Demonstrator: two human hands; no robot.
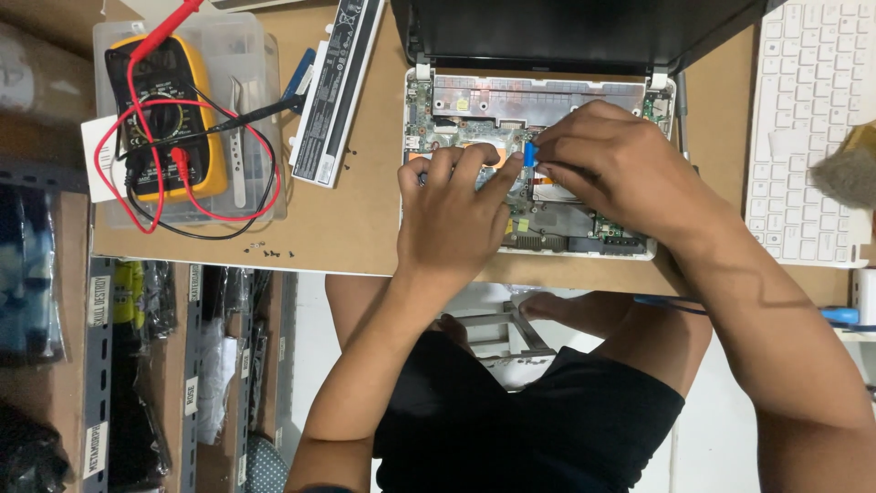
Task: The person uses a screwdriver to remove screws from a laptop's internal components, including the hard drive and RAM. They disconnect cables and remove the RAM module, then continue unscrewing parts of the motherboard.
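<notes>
Nearest the camera, the left hand (pixel 456 215) rests on the exposed green circuit board of an opened white laptop base (pixel 534 169), fingers curled and pressing down, gripping nothing that shows. Just at three o'clock of it, the right hand (pixel 611 164) pinches a small blue tab-like part (pixel 529 153) between thumb and fingertips over the middle of the board. At twelve o'clock the laptop's dark screen lid (pixel 575 27) stands open. Farther off at nine o'clock, a clear plastic box (pixel 265 119) sits on the brown cardboard tabletop (pixel 356 219), carrying a yellow-cased multimeter (pixel 164 110) with red and black leads and steel tweezers (pixel 239 137). Beside it lies a long white battery pack (pixel 336 87). At three o'clock is a white keyboard (pixel 808 128).
</notes>
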